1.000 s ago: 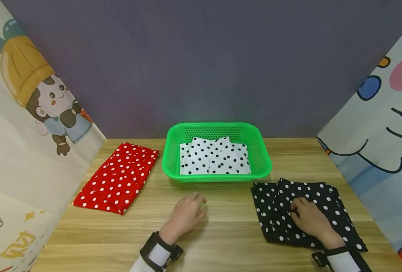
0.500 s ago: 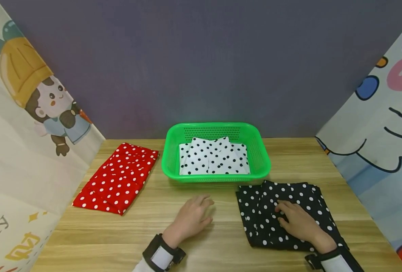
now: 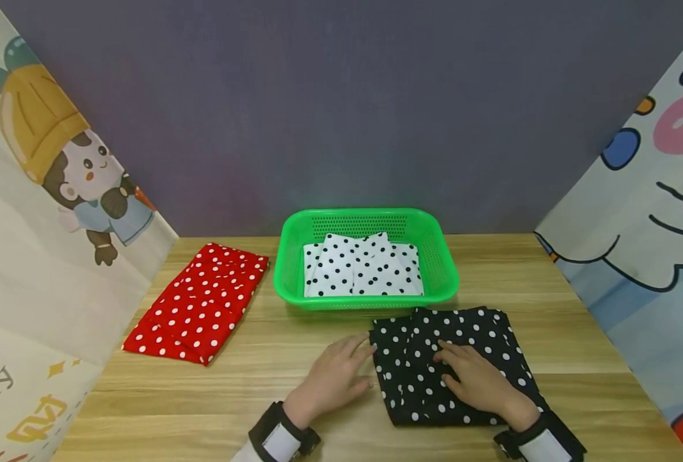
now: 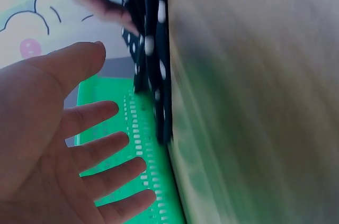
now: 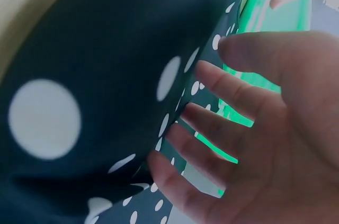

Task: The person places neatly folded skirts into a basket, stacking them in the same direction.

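A folded black cloth with white dots [image 3: 416, 378] lies on the wooden table, in front of the green basket. On top of it rests my right hand [image 3: 480, 382], fingertips touching the fabric; the right wrist view shows those fingers [image 5: 201, 123] spread and only gently bent. My left hand [image 3: 332, 378] is at the cloth's left edge, its fingers [image 4: 106, 150] extended and apart with nothing held. Inside the green basket [image 3: 286, 276] sits a folded white cloth with black dots [image 3: 364, 266]. To the left, a folded red cloth with white dots [image 3: 199, 305] lies at a slant.
The wooden table [image 3: 174, 404] ends at a dark grey panel [image 3: 353, 115] behind the basket. Curtains with cartoon prints stand at both sides, a white left curtain [image 3: 24, 256] and a right curtain [image 3: 619, 218].
The black dotted cloth has slid left across the table under my right hand. My left hand has shifted slightly right, its fingers straightening, and now meets the cloth's left edge.
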The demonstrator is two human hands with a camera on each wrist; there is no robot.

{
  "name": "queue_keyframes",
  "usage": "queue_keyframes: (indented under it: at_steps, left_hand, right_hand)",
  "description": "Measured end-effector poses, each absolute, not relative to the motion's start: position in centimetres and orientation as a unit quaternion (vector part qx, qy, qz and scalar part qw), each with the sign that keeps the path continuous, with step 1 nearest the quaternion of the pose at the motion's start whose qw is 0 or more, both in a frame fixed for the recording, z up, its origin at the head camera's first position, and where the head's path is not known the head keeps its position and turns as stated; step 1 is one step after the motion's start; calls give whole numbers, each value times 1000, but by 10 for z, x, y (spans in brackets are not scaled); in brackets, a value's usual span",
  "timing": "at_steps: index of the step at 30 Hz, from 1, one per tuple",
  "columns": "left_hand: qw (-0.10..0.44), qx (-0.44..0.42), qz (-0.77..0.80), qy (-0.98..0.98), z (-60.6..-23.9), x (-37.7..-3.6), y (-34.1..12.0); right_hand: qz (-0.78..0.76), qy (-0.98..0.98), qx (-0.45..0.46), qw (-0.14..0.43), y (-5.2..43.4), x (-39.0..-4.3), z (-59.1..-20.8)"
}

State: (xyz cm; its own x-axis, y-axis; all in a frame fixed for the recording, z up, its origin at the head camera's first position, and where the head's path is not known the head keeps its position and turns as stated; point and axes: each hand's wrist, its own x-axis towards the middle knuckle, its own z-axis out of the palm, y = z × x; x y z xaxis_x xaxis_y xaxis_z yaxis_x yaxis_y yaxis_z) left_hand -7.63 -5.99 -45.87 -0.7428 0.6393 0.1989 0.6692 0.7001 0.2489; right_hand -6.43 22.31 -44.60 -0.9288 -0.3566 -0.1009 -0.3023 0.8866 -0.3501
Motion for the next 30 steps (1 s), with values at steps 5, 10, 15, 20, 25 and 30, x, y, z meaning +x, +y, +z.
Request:
queue_keyframes:
  at_steps: [5, 10, 15, 20, 25, 30]
  left_hand:
    - [46, -368, -150, -917, -463, -73, -55]
    - [25, -373, -149, -916, -461, -71, -54]
    - [-8, -374, -148, -915, -459, -69, -54]
    - [-13, -379, -132, -916, -459, -67, -57]
    - [-21, -378, -108, -919, -459, -66, -65]
    - [-42, -366, -98, -924, -457, -65, -71]
  right_hand:
    - [-175, 962, -190, 90, 207, -65, -446]
    - [-180, 954, -219, 95, 194, -64, -444]
    - [-166, 950, -248, 92, 183, -62, -445]
    - [-155, 946, -271, 89, 173, -58, -445]
    - [-141, 944, -286, 90, 167, -53, -446]
    - [-144, 938, -297, 105, 165, -49, -443]
